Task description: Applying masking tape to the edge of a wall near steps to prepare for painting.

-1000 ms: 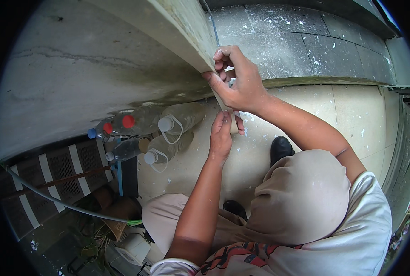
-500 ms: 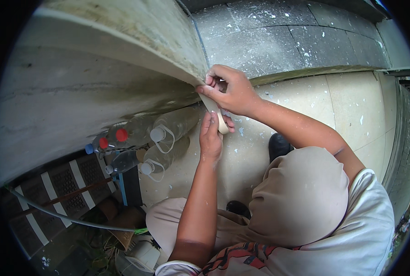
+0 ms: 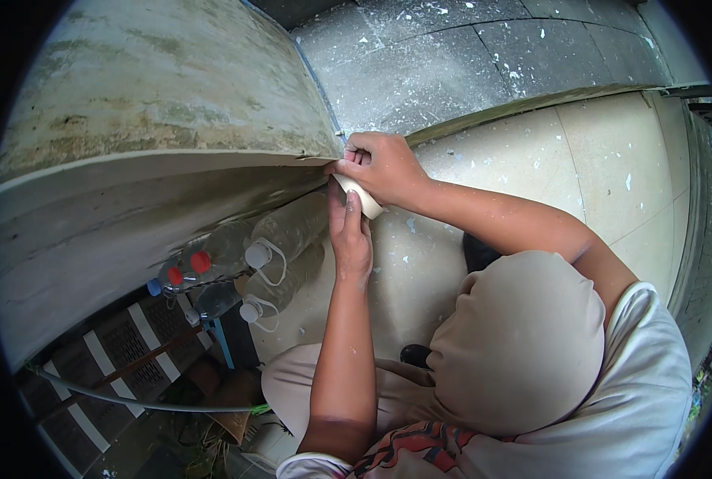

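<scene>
A cream roll of masking tape (image 3: 364, 198) is between my two hands at the low corner of the wall (image 3: 188, 88). My left hand (image 3: 351, 243) grips the roll from below, its thumb lying along the side. Just above it, my right hand (image 3: 392, 169) has its fingers curled in. The right thumb presses the tape end against the wall's edge. Right behind the hands, the strip's far end is hidden.
Several clear plastic bottles (image 3: 288, 227) with red, blue and white caps lie along the wall at left. Grey stone tiles (image 3: 428, 76) with white specks form a raised step ahead. A grey hose (image 3: 148, 403) crosses the lower left. Cream tiles (image 3: 611, 160) lie at right.
The tape roll has come up close to my right hand, and the strip between the hands is shorter. The view has shifted, showing more of the wall's upper face.
</scene>
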The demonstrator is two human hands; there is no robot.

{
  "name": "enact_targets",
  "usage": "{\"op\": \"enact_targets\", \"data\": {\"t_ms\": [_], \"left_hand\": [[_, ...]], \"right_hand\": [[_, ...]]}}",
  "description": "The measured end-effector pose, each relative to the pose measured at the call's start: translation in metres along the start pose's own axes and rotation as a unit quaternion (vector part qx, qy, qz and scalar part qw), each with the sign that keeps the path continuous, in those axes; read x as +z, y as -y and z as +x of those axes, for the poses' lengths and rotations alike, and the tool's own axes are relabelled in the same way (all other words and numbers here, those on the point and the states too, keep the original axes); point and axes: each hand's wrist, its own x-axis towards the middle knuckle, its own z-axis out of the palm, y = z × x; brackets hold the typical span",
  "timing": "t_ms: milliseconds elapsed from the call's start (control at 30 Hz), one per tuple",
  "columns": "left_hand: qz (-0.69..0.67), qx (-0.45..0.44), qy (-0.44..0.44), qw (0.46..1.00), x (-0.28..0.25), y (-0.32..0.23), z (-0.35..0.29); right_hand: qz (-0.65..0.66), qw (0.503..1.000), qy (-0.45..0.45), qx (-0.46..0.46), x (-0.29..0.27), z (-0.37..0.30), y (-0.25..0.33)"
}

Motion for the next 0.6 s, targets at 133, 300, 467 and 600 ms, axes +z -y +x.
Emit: {"op": "enact_targets", "data": {"t_ms": [133, 300, 467, 600], "left_hand": [[0.032, 0.044, -0.008, 0.998, 0.001, 0.008, 0.002], [0.161, 0.101, -0.066, 0.980, 0.004, 0.014, -0.002], [0.200, 0.059, -0.059, 0.976, -0.001, 0.009, -0.002], [0.245, 0.023, -0.089, 0.965, 0.006, 0.005, -0.005]], "right_hand": [[-0.003, 1.000, 0.002, -0.010, 0.002, 0.000, -0.008], [-0.048, 0.996, -0.007, -0.071, 0.003, 0.004, -0.010], [-0.063, 0.997, 0.021, -0.049, -0.002, 0.003, -0.010], [-0.051, 0.997, 0.017, -0.060, -0.003, -0.001, -0.015]]}}
